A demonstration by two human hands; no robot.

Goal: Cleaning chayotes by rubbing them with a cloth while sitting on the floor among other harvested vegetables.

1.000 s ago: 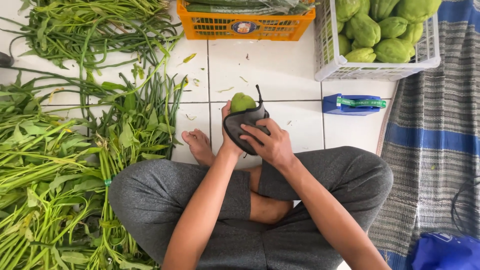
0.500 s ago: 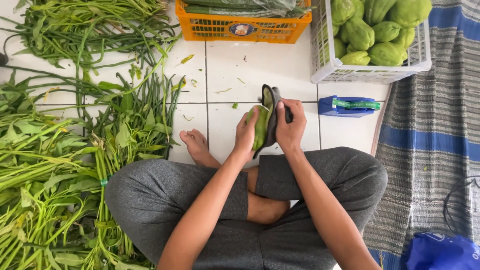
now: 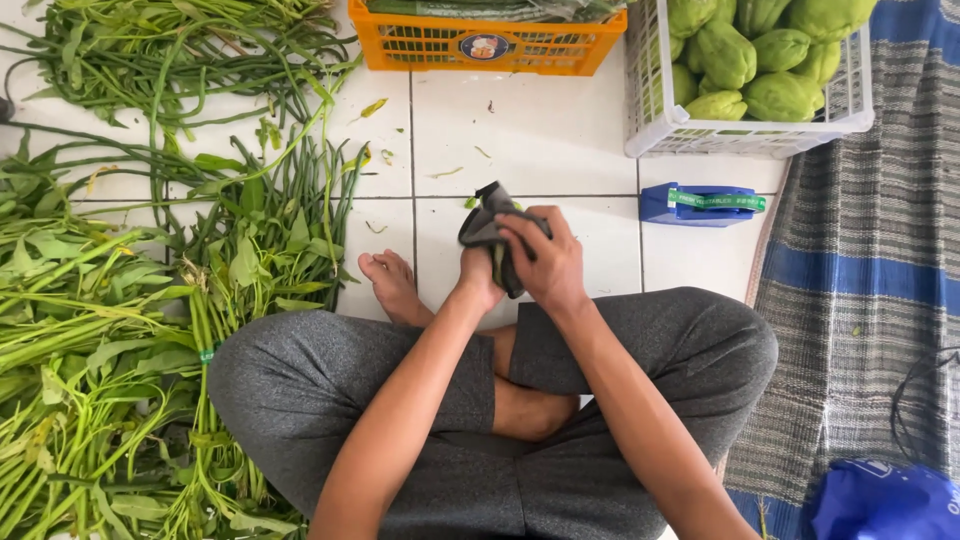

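I sit cross-legged on a white tiled floor. Both hands meet in front of my knees around a dark grey cloth [image 3: 484,224]. My left hand [image 3: 478,282] grips from below, holding the bundle up. My right hand [image 3: 547,262] lies over the cloth from the right, fingers pressed on it. The cloth is wrapped around a green vegetable, and only a thin green sliver [image 3: 497,262] shows between my hands.
A white basket [image 3: 742,135] of pale green chayotes stands at the back right, an orange crate [image 3: 480,48] behind the hands. A blue tape dispenser [image 3: 700,203] lies right of them. Leafy greens [image 3: 90,330] and long beans [image 3: 300,200] cover the left. A striped mat [image 3: 860,300] and blue bag [image 3: 880,500] lie right.
The green vegetable, plainly visible in the cloth a second ago, has been turned and is now almost covered. My right hand has moved over the top of the cloth.
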